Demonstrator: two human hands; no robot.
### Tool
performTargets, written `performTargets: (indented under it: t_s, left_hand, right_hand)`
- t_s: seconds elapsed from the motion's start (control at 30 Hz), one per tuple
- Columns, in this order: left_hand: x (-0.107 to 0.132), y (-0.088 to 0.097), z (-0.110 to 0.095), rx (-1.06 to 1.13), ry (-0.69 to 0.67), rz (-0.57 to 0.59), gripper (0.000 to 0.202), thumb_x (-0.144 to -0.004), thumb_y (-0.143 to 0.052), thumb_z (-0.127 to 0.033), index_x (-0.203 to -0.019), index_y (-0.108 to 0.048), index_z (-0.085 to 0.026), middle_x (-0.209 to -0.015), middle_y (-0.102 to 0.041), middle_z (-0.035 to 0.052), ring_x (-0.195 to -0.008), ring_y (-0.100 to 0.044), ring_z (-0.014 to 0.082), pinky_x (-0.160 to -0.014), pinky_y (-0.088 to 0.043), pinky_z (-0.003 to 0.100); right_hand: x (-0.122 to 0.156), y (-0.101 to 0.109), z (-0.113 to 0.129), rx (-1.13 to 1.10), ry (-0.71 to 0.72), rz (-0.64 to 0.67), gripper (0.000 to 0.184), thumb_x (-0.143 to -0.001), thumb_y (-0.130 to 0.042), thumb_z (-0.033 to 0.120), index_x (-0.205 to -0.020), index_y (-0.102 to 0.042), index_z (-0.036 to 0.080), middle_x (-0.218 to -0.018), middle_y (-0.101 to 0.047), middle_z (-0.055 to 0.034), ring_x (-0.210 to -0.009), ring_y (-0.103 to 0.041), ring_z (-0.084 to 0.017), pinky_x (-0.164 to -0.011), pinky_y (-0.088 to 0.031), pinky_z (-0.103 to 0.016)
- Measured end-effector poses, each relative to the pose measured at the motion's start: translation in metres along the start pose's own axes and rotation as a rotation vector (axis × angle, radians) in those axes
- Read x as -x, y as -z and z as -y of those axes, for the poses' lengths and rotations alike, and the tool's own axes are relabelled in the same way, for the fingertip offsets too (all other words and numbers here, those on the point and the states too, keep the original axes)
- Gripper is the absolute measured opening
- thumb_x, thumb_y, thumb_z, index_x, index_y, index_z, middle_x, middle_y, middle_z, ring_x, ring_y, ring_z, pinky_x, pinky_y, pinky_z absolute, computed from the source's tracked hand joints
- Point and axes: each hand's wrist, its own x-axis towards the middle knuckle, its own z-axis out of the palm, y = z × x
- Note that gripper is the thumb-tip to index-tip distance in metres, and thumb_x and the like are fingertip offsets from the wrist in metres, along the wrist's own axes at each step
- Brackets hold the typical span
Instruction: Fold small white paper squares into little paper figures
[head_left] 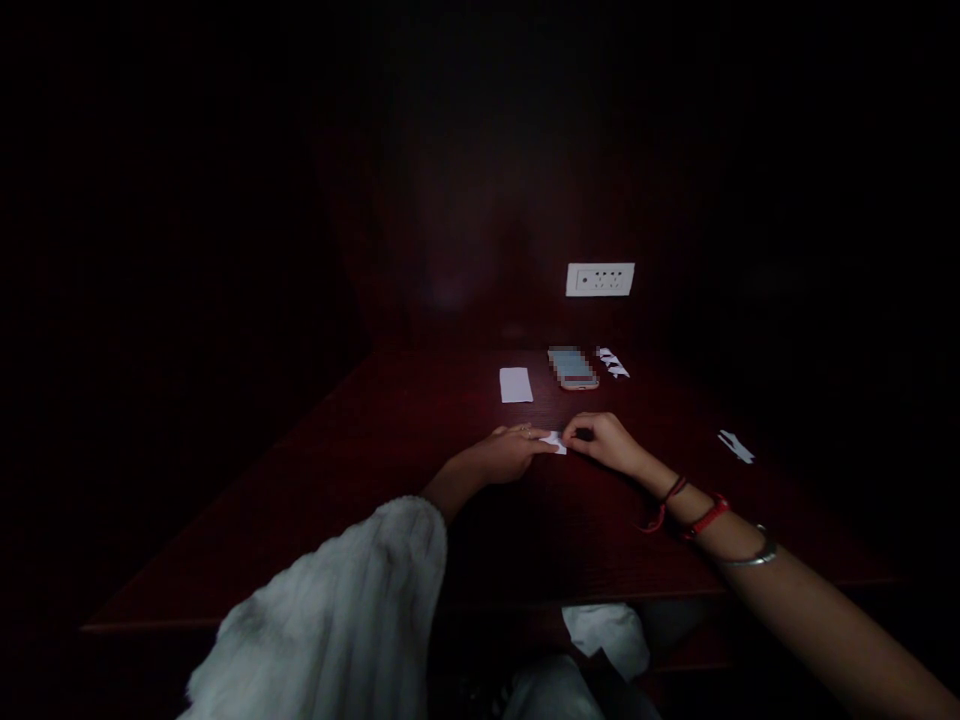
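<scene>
A small piece of white paper (556,440) lies on the dark red table between my two hands. My left hand (511,455) reaches in from the left, its fingers stretched out flat and the fingertips resting on the paper. On the other side, my right hand (609,443) has thumb and fingers closed in a pinch at the paper's right edge. The fingertips partly cover the small piece. Beyond my hands, a larger white sheet (516,385) lies flat.
A phone (574,368), its screen blurred, lies behind my right hand, with torn paper scraps (613,362) beside it. Paper strips (736,446) lie farther right. A white socket panel (600,280) is on the wall behind the table (337,480). The surroundings are very dark.
</scene>
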Motion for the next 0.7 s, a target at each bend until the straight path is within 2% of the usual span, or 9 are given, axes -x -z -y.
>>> performTargets:
  t_s: [0.3,0.47,0.57,0.7]
  left_hand:
    - [0.0006,0.0030,-0.0005,0.008,0.019,0.061,0.045,-0.077,-0.029,-0.013,-0.116,-0.029,-0.035,-0.126,-0.029,-0.0045,-0.114,-0.026,0.0170,-0.090,-0.024,0.038]
    - [0.0002,0.0026,-0.0004,0.047,0.082,0.108,0.043,-0.080,-0.026,-0.018,-0.121,-0.019,-0.028,-0.128,-0.026,-0.0004,-0.116,-0.022,0.0183,-0.091,-0.023,0.038]
    - [-0.0005,0.0016,0.0002,0.042,0.073,0.126,0.045,-0.080,-0.024,-0.019,-0.123,-0.013,-0.030,-0.130,-0.021,-0.0026,-0.117,-0.019,0.0190,-0.092,-0.021,0.040]
    - [0.0002,-0.0002,0.0013,0.020,0.052,0.129,0.044,-0.080,-0.023,-0.019,-0.122,-0.017,-0.032,-0.131,-0.018,-0.0054,-0.118,-0.017,0.0208,-0.091,-0.021,0.042]
  right_hand:
    - [0.0022,0.0005,0.0019,0.062,0.132,0.064,0.013,-0.071,-0.047,0.016,-0.069,-0.059,0.017,-0.072,-0.060,-0.0018,-0.070,-0.052,-0.011,-0.068,-0.038,-0.022]
    - [0.0024,0.0002,0.0021,0.089,0.189,0.085,0.015,-0.073,-0.044,0.014,-0.071,-0.059,0.016,-0.073,-0.060,-0.0030,-0.072,-0.052,-0.012,-0.069,-0.038,-0.024]
    - [0.0027,0.0001,0.0019,0.085,0.205,0.103,0.015,-0.072,-0.045,0.014,-0.072,-0.060,0.016,-0.074,-0.060,-0.0032,-0.072,-0.052,-0.012,-0.069,-0.039,-0.024]
    - [0.0027,0.0014,0.0024,0.074,0.201,0.118,0.016,-0.072,-0.044,0.014,-0.074,-0.060,0.016,-0.076,-0.060,-0.0033,-0.073,-0.052,-0.012,-0.070,-0.039,-0.024]
